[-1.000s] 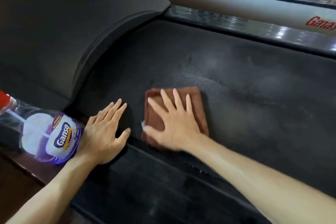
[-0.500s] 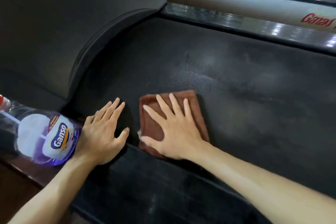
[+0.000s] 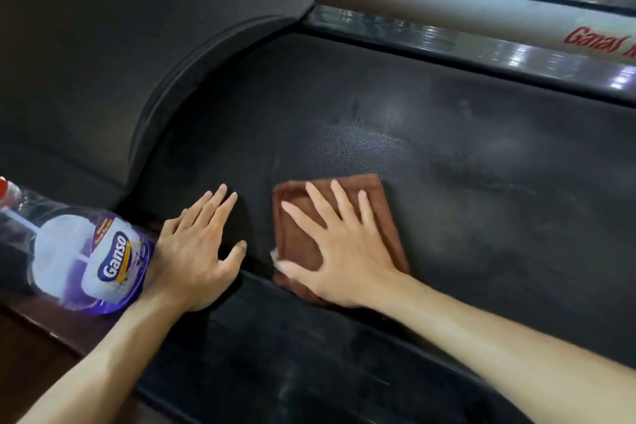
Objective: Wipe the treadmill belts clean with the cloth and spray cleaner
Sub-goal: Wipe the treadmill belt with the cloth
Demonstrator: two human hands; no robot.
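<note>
A folded brown cloth (image 3: 382,217) lies on the black treadmill belt (image 3: 481,189) near its front edge. My right hand (image 3: 340,251) presses flat on the cloth with its fingers spread and straight. My left hand (image 3: 196,248) rests flat on the belt just left of the cloth, fingers straight. A spray cleaner bottle (image 3: 86,258) with a purple "Ganso" label lies on its side at the far left, against my left wrist. Pale smears and a damp patch show on the belt beyond the cloth.
The treadmill's dark motor cover (image 3: 120,45) rises at the upper left. A black side rail (image 3: 309,354) runs below my hands. A shiny far rail (image 3: 481,41) and a grey frame bar with red lettering (image 3: 516,17) border the belt at the top right.
My right hand has slid the cloth a little to the left and toward me along the belt's edge. My left hand stays flat where it was.
</note>
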